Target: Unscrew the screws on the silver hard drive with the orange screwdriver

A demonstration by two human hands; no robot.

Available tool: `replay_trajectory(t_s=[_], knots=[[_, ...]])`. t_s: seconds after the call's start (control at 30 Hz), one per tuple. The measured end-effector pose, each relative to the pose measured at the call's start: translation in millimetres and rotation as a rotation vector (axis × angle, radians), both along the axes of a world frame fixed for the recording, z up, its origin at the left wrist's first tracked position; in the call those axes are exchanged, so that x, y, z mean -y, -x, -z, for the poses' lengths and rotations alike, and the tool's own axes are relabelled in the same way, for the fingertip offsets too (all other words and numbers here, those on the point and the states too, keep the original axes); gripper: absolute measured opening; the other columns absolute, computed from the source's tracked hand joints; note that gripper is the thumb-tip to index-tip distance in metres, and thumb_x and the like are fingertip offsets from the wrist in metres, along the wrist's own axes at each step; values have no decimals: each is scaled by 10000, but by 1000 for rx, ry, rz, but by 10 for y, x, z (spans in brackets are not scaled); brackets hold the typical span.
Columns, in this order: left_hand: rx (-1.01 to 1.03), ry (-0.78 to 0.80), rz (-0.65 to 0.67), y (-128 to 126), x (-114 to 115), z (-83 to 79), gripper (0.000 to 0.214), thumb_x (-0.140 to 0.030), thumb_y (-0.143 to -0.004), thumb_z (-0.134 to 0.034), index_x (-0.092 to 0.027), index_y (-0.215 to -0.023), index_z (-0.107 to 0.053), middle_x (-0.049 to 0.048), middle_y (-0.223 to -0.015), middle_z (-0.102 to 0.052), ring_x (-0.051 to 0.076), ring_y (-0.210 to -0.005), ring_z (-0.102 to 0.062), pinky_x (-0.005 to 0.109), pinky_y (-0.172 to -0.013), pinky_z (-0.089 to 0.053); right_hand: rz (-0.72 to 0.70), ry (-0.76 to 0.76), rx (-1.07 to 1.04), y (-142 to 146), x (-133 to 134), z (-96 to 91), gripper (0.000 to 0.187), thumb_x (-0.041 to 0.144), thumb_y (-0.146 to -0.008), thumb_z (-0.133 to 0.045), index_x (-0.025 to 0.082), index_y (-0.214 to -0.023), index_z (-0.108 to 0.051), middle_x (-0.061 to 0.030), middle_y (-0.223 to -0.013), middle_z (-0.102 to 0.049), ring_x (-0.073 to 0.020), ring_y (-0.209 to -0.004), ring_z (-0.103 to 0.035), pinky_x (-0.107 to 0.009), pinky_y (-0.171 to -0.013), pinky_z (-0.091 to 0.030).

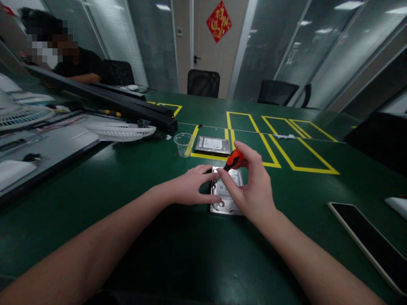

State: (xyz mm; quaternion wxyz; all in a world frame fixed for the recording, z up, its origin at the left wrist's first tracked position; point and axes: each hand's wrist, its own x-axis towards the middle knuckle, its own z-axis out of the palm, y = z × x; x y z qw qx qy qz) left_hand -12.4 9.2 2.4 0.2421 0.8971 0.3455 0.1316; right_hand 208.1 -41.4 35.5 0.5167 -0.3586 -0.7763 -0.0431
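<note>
A silver hard drive (226,190) lies on the green table right in front of me. My left hand (193,186) holds its left side, thumb resting on the cover and forefinger reaching toward the shaft of a screwdriver. That orange and black screwdriver (234,160) is gripped in my right hand (256,182), tilted with its tip down at the left part of the drive. The exact spot the tip touches is hard to make out. Just beyond lies a second hard drive (212,145), label up. Left of it stands a clear plastic cup (184,145).
Yellow tape rectangles (314,169) mark the table (305,237). A phone (365,241) lies at the right. Black bars (127,103) and a white fan grille (121,131) crowd the left. Another person (82,63) sits at the far left; chairs (203,83) stand behind.
</note>
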Motion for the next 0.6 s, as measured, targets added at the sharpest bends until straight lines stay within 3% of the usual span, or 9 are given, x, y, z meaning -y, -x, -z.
replay_trajectory(t_s=[0.2,0.37,0.6], knots=[[7,-17,25,-3,7,-19,819,-744,-956,-736,-325,-1633,-542,144,-1760,-407,449,-1638,-345,660,-1327,-325,-11,22,-19,13,15,12,679,208,-1010,-696,293,-1632,-436,-133,-1418,-678,-271,-1043,-754,-475,-913,-704],[-25,8,8,-9,16,-37,842,-738,-951,-746,-324,-1649,-523,151,-1784,-363,468,-1653,-313,689,-1325,-308,-77,87,-32,13,38,20,744,194,-1015,-657,296,-1684,-349,-159,-1549,-629,-299,-1144,-777,-527,-1017,-686],[-25,2,13,1,9,-34,854,-769,-959,-710,-300,-1650,-525,161,-1771,-379,462,-1645,-325,666,-1324,-324,16,5,3,1,6,-14,654,240,-996,-743,286,-1591,-476,-133,-1385,-694,-248,-946,-730,-458,-844,-704]])
